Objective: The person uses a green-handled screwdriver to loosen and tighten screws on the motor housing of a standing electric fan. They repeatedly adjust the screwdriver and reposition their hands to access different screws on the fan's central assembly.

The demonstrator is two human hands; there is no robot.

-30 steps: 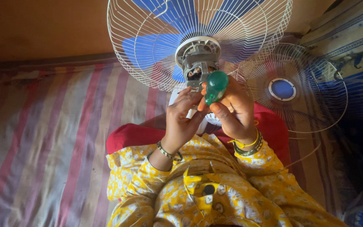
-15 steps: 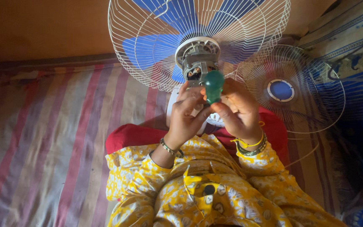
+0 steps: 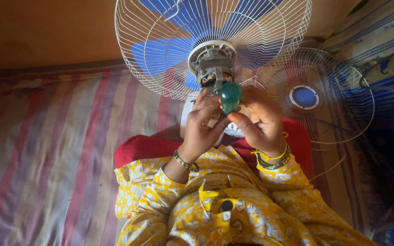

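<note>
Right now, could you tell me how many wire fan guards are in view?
2. One large wire guard stands around the blue blades, behind the exposed motor. A second guard, with a blue centre cap, lies at the right on the bedding. Others may be hidden outside the frame.

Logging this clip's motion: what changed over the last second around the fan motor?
The green-handled tool has turned upright against the exposed motor. The right hand holds it as before, and the left hand has stayed beside it. Fan guard and loose grille unchanged.
</note>
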